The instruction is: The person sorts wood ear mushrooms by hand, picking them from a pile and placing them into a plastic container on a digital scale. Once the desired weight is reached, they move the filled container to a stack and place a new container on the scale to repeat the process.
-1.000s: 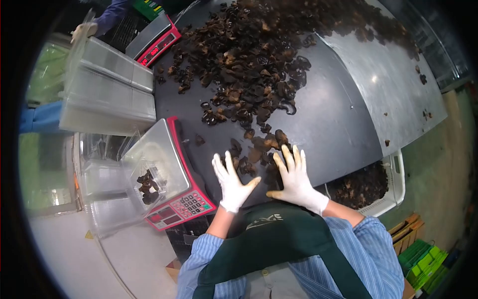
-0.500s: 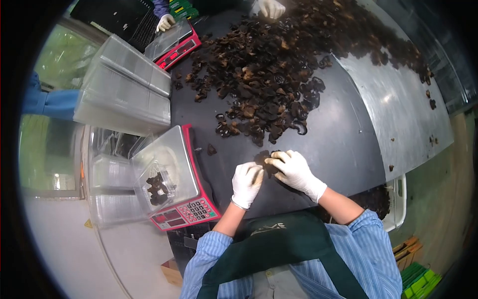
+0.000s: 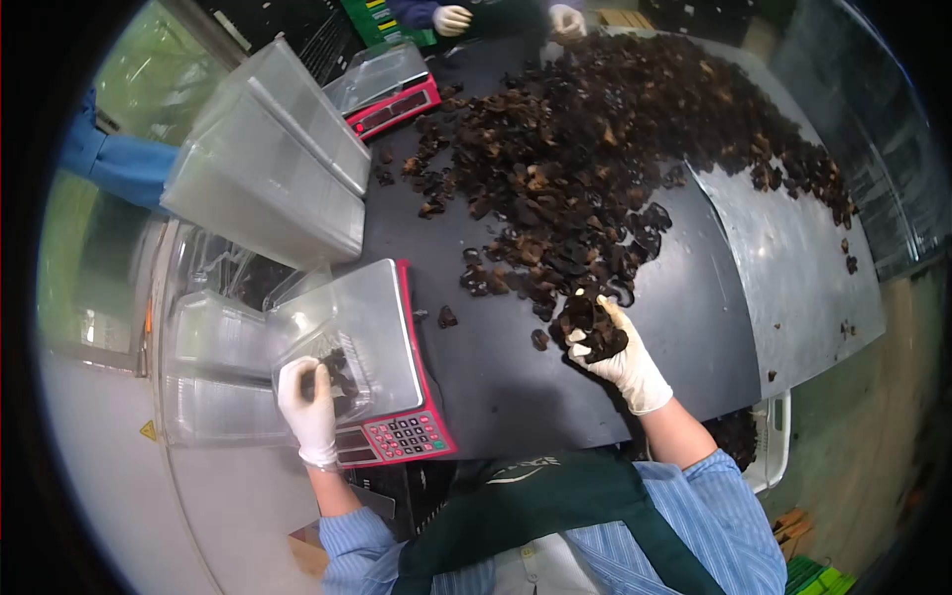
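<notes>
My right hand (image 3: pixel 627 362), in a white glove, is closed around a clump of dark brown wood ear mushrooms (image 3: pixel 592 329) at the near edge of a large heap of them (image 3: pixel 565 169). My gloved left hand (image 3: pixel 307 407) reaches into a clear plastic tray (image 3: pixel 362 382) on the red-edged scale (image 3: pixel 392 317). Its thumb and fingers curl together beside dark mushroom pieces (image 3: pixel 340 377) in the tray; what they pinch, if anything, is hard to make out.
Tall stacks of clear plastic trays (image 3: pixel 268 169) stand behind the scale, with more (image 3: pixel 213 342) at left. A second red scale (image 3: pixel 397 107) sits farther back. Across the table are a co-worker's gloved hands (image 3: pixel 452 20). A white crate (image 3: pixel 783 441) stands below the right edge.
My left hand has moved from the table front to the tray on the scale. My right hand has turned and moved up to the heap's edge, now holding a larger clump. The view has shifted.
</notes>
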The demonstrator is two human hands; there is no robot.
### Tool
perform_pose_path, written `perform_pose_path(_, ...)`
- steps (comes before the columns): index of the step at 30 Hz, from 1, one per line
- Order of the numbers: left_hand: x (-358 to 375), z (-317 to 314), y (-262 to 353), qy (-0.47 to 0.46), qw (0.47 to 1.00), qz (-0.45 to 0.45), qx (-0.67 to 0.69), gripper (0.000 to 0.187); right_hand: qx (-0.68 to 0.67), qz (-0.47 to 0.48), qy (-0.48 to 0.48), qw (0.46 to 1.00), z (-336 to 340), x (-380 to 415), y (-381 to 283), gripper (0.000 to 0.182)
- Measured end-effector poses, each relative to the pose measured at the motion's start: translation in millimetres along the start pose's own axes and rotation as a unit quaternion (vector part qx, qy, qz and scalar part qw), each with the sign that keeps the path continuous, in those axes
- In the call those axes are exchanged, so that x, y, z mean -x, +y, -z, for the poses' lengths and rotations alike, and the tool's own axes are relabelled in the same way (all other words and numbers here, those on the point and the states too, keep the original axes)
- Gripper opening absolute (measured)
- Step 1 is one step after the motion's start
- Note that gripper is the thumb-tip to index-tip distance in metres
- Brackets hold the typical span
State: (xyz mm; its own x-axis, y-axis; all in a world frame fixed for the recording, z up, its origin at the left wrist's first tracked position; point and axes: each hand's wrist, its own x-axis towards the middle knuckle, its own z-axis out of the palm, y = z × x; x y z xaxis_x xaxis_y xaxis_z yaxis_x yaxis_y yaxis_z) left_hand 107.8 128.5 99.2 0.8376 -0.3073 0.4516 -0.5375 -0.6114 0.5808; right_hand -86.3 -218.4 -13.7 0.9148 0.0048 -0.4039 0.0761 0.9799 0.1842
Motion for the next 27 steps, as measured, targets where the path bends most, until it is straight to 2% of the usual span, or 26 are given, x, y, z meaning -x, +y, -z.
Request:
perform_pose_path(3,0.2,-2.6,-22.5,-0.104,0.988,-0.061,-0.094,0.013,0.026,-0.027,-0.026,0.999,-22.7,-12.7,24.6,0.028)
perform_pose_path(5,1.4,-5.0,-17.8,-0.123,0.988,-0.068,-0.064,0.019,0.061,-0.026,-0.02,0.998,-33.7,-25.2,42.0,0.031)
perform_pose_path(7,0.9,-4.9,-8.6,-0.12,0.988,0.002,0.101,0.026,0.104,-0.018,0.009,0.994,-52.6,-37.6,62.9,0.032)
perform_pose_path(9,-3.5,4.9,-5.8,-0.104,0.982,0.026,0.157,0.03,0.219,-0.004,-0.022,0.976,-66.1,-53.1,83.8,0.031)
perform_pose_path(11,-2.4,15.1,-16.2,-0.055,0.991,0.01,0.122,0.038,0.316,0.006,-0.027,0.949,-90.8,-64.4,110.6,0.031)
perform_pose_path(13,-0.6,23.1,-28.9,-0.029,0.992,-0.003,0.124,0.044,0.424,0.06,-0.052,0.902,-121.0,-72.6,148.0,0.035)
perform_pose_path(14,3.6,27.7,-33.0,-0.064,0.992,0.015,0.107,0.073,0.499,0.081,-0.076,0.859,-124.6,-84.0,158.8,0.035)
perform_pose_path(15,5.1,30.8,-33.5,-0.087,0.992,0.002,0.092,0.084,0.569,0.103,-0.099,0.81,-127.3,-94.5,170.0,0.035)
perform_pose_path(17,7.4,33.7,-29.6,-0.134,0.989,-0.023,0.063,0.105,0.635,0.175,-0.208,0.723,-141.1,-103.9,204.7,0.04)
perform_pose_path(18,10.5,30.0,-35.0,-0.168,0.985,-0.03,0.015,0.126,0.732,0.229,-0.242,0.594,-140.7,-111.2,215.9,0.043)
perform_pose_path(19,13.5,26.8,-36.6,-0.169,0.984,-0.047,-0.013,0.129,0.807,0.277,-0.269,0.447,-138.8,-118.9,224.6,0.047)
perform_pose_path(20,14.4,22.6,-40.3,-0.152,0.987,-0.05,0.028,0.131,0.867,0.296,-0.297,0.27,-138.9,-124.6,230.9,0.057)
perform_pose_path(21,15.3,20.2,-43.5,-0.135,0.987,-0.053,0.07,0.132,0.916,0.236,-0.279,0.166,-135.3,-123.5,239.4,0.068)
perform_pose_path(23,16.1,22.2,-47.2,-0.136,0.985,-0.045,0.091,0.132,0.911,0.245,-0.311,0.116,-119.0,-131.1,243.4,0.074)
perform_pose_path(24,14.6,24.6,-47.7,-0.142,0.984,-0.044,0.098,0.131,0.908,0.237,-0.315,0.139,-128.1,-126.3,240.7,0.076)
perform_pose_path(25,14.4,26.8,-48.2,-0.149,0.982,-0.041,0.105,0.13,0.902,0.222,-0.318,0.188,-136.6,-122.1,235.0,0.072)
perform_pose_path(27,15.7,27.8,-52.0,-0.139,0.983,-0.053,0.106,0.13,0.866,0.203,-0.302,0.344,-140.8,-117.4,214.4,0.066)
